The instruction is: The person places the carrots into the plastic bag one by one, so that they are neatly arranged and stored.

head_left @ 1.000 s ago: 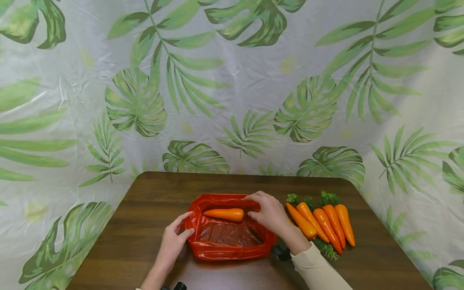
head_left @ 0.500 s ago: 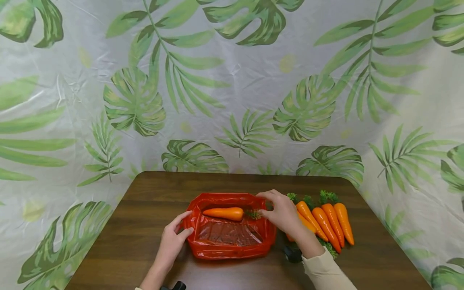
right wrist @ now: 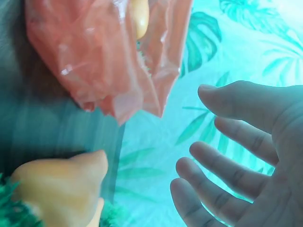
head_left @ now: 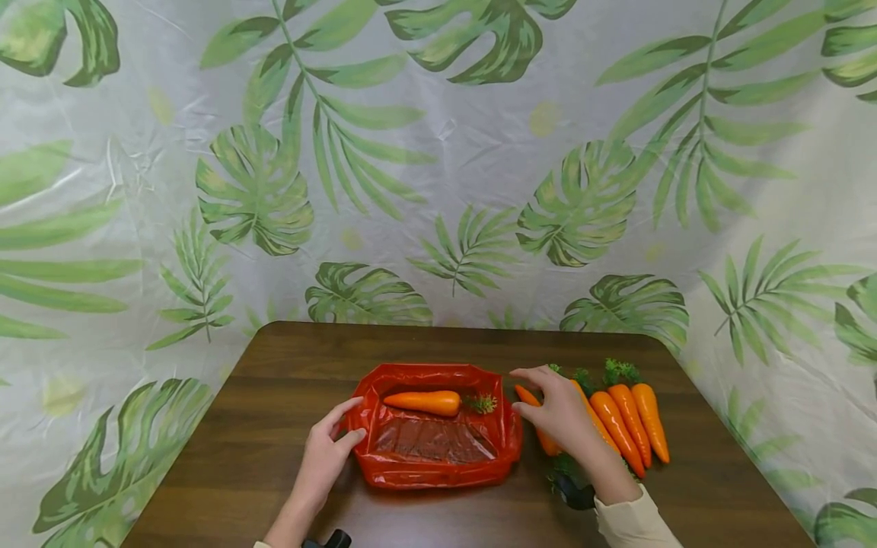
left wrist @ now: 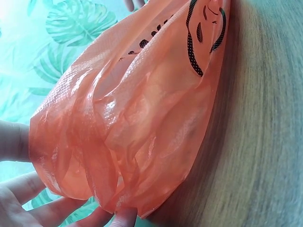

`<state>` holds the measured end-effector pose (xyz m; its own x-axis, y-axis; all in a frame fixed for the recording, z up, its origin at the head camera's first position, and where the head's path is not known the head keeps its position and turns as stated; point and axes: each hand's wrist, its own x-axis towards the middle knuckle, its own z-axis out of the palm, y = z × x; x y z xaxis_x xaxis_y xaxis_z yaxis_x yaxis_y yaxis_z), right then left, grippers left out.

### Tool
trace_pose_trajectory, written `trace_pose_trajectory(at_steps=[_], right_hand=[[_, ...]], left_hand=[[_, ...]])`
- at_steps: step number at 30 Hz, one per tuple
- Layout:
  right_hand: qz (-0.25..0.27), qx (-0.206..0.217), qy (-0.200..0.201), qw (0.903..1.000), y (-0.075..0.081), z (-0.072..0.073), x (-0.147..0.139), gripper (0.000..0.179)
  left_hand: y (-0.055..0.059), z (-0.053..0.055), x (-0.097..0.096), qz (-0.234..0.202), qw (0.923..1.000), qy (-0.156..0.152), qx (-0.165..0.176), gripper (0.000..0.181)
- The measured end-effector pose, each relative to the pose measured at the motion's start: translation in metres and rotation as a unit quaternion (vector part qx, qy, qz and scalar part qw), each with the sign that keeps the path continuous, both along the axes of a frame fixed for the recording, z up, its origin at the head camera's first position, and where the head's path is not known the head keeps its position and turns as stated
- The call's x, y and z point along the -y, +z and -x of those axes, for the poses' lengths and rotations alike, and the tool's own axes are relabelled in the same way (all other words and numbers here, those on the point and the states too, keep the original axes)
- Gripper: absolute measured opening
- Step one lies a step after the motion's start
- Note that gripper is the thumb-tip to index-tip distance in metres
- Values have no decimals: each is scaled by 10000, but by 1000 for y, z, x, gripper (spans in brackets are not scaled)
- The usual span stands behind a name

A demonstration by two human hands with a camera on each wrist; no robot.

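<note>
A red plastic bag (head_left: 438, 478) lies on the table with its mouth spread open upward. Inside it, along the far side, rests one orange carrot (head_left: 423, 403) with a green leafy top (head_left: 483, 403). My left hand (head_left: 324, 457) holds the bag's left edge; the left wrist view shows the fingers (left wrist: 66, 210) against the reddish plastic. Just right of the bag, my right hand (head_left: 565, 411) is in the air, fingers (right wrist: 222, 170) apart and holding nothing. Near it lie several carrots (head_left: 617, 430), partly hidden by that hand and forearm.
The brown wooden table (head_left: 226, 457) ends at a rounded far edge. Behind it hangs a pale sheet (head_left: 473, 175) with a green leaf print. A black wrist device (head_left: 574, 491) sits at the right wrist.
My right hand has moved right, out from over the bag toward the carrot pile. The green top of the carrot in the bag has come into view. The left hand stays at the bag.
</note>
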<state>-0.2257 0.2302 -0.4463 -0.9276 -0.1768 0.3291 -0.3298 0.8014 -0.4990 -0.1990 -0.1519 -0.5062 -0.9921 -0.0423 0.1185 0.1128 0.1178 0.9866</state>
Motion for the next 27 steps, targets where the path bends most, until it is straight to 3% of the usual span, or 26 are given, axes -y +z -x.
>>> trace_pose_trajectory(at_steps=[6,21,27], right_hand=[[-51,9,-101,9999,-8,-7,-13,50],[381,616,-540,9959,-22,-18,-33,55],[241,796,-695,9941,-31,-22,-33,55]], left_hand=[[0,0,1,-56,10000,-18,16,46],[1,0,1,-115,9999,2,27,47],[0,-1,1,-97,9999,-54,2,47]])
